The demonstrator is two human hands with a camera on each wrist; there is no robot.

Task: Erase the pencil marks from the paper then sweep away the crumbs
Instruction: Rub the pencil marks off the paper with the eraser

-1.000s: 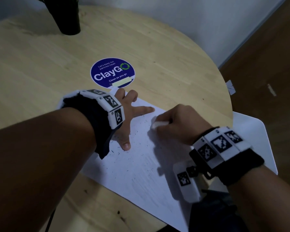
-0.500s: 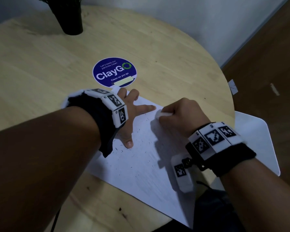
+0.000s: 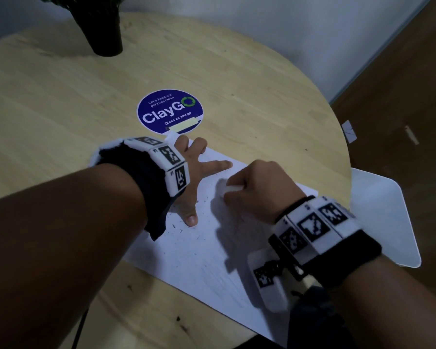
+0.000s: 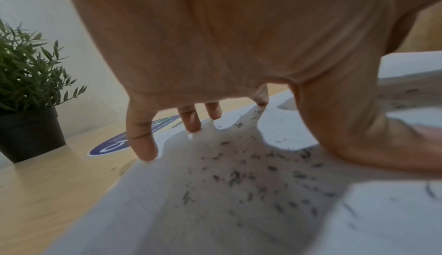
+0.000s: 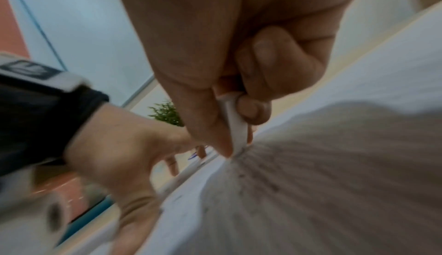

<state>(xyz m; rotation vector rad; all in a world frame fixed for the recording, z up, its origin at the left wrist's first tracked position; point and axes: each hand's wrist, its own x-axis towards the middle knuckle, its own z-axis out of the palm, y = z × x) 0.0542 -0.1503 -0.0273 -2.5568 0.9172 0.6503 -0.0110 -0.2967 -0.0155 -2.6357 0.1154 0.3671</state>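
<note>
A white sheet of paper (image 3: 201, 258) lies on the round wooden table (image 3: 60, 102). My left hand (image 3: 194, 172) lies spread flat on the paper's upper left part, fingers straight, pressing it down. My right hand (image 3: 257, 190) pinches a small white eraser (image 3: 233, 188) between thumb and fingers, its end on the paper just right of the left hand. In the right wrist view the eraser (image 5: 235, 125) touches the sheet at its tip. Dark eraser crumbs (image 4: 239, 177) lie scattered on the paper (image 4: 215, 211) under and beside my left hand (image 4: 191, 123). Faint pencil streaks remain near the right hand.
A round blue "ClayGo" sticker (image 3: 169, 110) sits on the table just beyond the paper. A potted plant in a black pot (image 3: 103, 28) stands at the far edge. A white chair seat (image 3: 383, 217) is off the table's right edge.
My right hand has rubbed the eraser back and forth, up toward the left index finger and then slightly back. The left hand stays in place on the paper.
</note>
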